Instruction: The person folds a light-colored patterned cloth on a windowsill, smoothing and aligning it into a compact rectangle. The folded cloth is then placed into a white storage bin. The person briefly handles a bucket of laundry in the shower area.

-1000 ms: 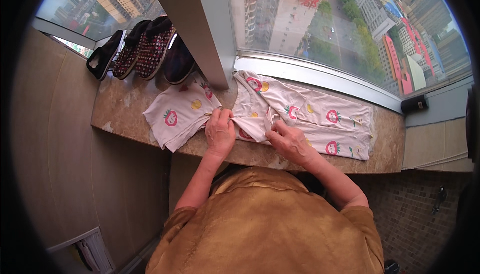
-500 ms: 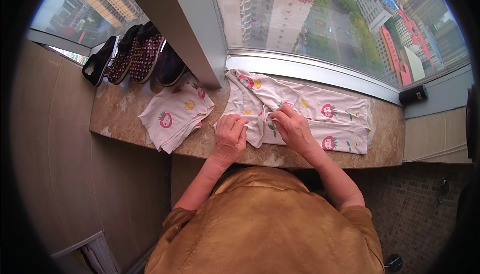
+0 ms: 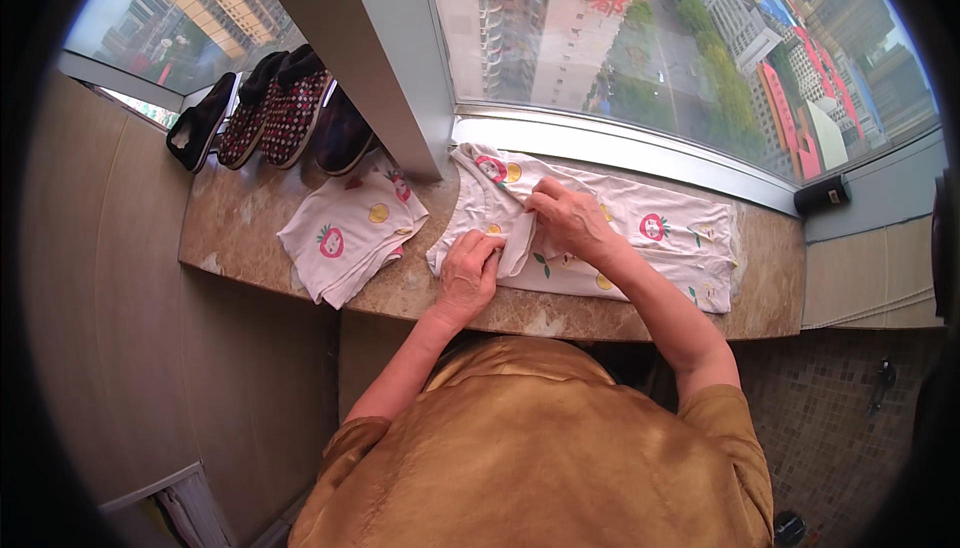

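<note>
A pale garment (image 3: 680,258) printed with strawberries and lemons lies stretched along the stone ledge, with part of its left side folded over in loose layers. At the near edge of that folded part, my left hand (image 3: 467,273) has its fingers and thumb closed on the cloth. My right hand (image 3: 572,220) reaches farther over the garment, pinching a raised fold between thumb and fingers. To the left rests a second cloth piece (image 3: 345,233) in the same print, folded into a small bundle and touched by neither hand.
Several dark and dotted padded shoes (image 3: 290,118) stand at the ledge's far left, beside a grey window post (image 3: 385,58). A small black cylinder (image 3: 824,194) sits at the far right corner. The brown stone ledge (image 3: 560,323) has a curved front edge close to my body.
My right hand has moved away from me and slightly left, carrying the pinched fold with it. The garment's near right part now lies flatter. My left hand has barely shifted.
</note>
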### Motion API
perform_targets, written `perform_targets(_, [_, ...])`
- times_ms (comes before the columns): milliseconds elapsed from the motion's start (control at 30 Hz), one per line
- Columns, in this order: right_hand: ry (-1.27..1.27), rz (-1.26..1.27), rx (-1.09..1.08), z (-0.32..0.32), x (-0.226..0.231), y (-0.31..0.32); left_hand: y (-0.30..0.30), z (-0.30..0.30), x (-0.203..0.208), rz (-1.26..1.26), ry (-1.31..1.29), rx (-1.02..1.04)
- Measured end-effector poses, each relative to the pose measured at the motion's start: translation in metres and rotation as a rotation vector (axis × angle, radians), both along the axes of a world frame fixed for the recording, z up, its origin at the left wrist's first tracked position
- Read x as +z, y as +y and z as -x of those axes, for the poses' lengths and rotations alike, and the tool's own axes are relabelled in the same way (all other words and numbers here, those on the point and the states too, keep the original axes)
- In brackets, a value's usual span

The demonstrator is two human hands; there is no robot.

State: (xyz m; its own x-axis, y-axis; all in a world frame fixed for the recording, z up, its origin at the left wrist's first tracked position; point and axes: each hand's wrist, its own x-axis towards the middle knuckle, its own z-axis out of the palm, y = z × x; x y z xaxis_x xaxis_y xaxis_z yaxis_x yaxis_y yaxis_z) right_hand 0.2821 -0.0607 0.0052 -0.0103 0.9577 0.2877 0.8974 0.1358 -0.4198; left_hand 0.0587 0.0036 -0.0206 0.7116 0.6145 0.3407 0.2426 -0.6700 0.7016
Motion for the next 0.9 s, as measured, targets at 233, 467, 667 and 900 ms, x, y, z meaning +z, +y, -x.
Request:
perform_targets(233, [0.130, -0.270, -0.138, 0.002, -0.010, -0.018, -0.006, 0.000, 0.007, -0.085, 0.077, -0.010])
perform_targets(467, [0.072, -0.326, -0.224, 0.012, -0.005, -0.043, -0.013, 0.005, 0.016, -0.107, 0.176, -0.058])
perform_targets(667, [-0.073, -0.232, 0.069, 0.039, 0.011, -0.062, -0.012, 0.004, 0.007, -0.150, 0.154, -0.028])
perform_targets(900, [-0.128, -0.117, 0.162, 0.049, -0.003, -0.057, -0.010, 0.006, 0.004, -0.122, 0.135, -0.020])
